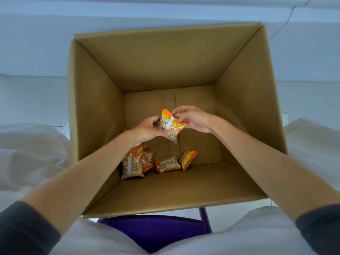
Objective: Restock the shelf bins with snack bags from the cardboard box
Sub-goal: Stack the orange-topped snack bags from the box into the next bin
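Head view, looking straight down into an open cardboard box [165, 61], whose four brown walls run deep to a floor of folded flaps. Both bare forearms reach in over the near rim, with dark sleeves [24, 229] pushed up toward the elbows.

Above the middle of the box floor and clear of it, the two hands meet around the held snack bags [170, 124]. These are orange and tan packets with a white strip down the back. The left hand [147, 128] grips them from the left, fingers curled over the top and thumb pressed along the near side. The right hand [193, 119] pinches the far-right orange edge between thumb and fingertips, its other fingers loosely bent. It looks like two packets pressed together, though the overlap makes the count uncertain.

More of the same packets lie on the box floor. A pile of snack bags [133, 163] sits in the near-left corner, against the left wall and partly under the left forearm. Just right of it a flat snack bag [167, 164] lies back side up. Right beside that, a tilted snack bag [187, 159] stands on its edge close to the near wall.

A purple stool [152, 230] shows beneath the near rim of the box. White fabric [27, 144] spreads on both sides of the box, and a pale wall [36, 43] rises beyond its far side.
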Motion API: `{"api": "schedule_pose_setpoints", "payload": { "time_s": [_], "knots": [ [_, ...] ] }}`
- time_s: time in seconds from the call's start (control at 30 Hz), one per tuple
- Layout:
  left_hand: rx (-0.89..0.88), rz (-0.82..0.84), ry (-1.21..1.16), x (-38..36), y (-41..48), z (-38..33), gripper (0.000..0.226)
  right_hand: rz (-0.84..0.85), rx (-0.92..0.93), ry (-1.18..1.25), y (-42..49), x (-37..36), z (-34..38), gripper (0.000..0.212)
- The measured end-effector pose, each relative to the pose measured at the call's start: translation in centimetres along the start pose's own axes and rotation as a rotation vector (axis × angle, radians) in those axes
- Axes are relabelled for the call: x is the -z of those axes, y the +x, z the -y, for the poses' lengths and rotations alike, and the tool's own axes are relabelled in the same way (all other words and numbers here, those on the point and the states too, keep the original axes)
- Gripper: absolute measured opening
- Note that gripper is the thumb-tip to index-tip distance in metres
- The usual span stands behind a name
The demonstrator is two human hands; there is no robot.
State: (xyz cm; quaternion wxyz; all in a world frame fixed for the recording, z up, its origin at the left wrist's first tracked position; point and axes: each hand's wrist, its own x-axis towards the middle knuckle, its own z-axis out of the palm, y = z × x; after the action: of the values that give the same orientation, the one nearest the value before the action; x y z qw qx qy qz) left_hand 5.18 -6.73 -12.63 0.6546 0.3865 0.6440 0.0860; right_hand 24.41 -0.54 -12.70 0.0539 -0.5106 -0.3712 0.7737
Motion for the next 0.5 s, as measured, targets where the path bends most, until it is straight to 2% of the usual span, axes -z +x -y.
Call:
{"api": "schedule_pose_setpoints", "payload": {
  "time_s": [0.07,0.13,0.2,0.27,0.4,0.5],
  "knots": [
    [0.016,-0.007,-0.019,-0.2,-0.1,0.4,0.056,0.045,-0.013,0.073,0.1,-0.7,-0.2,0.03],
    [0.014,-0.166,-0.067,-0.2,0.0,1.1,0.048,0.046,-0.03,0.072,0.4,-1.8,-1.3,0.043],
    [0.049,-0.383,-0.111,0.1,0.4,2.4,0.047,0.037,-0.053,-0.156,0.6,-2.7,-3.1,0.054],
    [0.094,-0.5,-0.172,0.4,0.6,3.4,0.048,0.074,-0.087,-0.443,0.8,-3.0,-5.3,0.063],
    [0.124,-0.495,-0.198,0.1,1.1,4.8,0.049,0.282,-0.19,-0.799,1.7,-3.3,-10.1,0.08],
    [0.16,-0.489,-0.196,-0.1,1.2,5.6,0.05,0.342,-0.188,-0.932,1.9,-3.8,-11.7,0.081]
  ]
}}
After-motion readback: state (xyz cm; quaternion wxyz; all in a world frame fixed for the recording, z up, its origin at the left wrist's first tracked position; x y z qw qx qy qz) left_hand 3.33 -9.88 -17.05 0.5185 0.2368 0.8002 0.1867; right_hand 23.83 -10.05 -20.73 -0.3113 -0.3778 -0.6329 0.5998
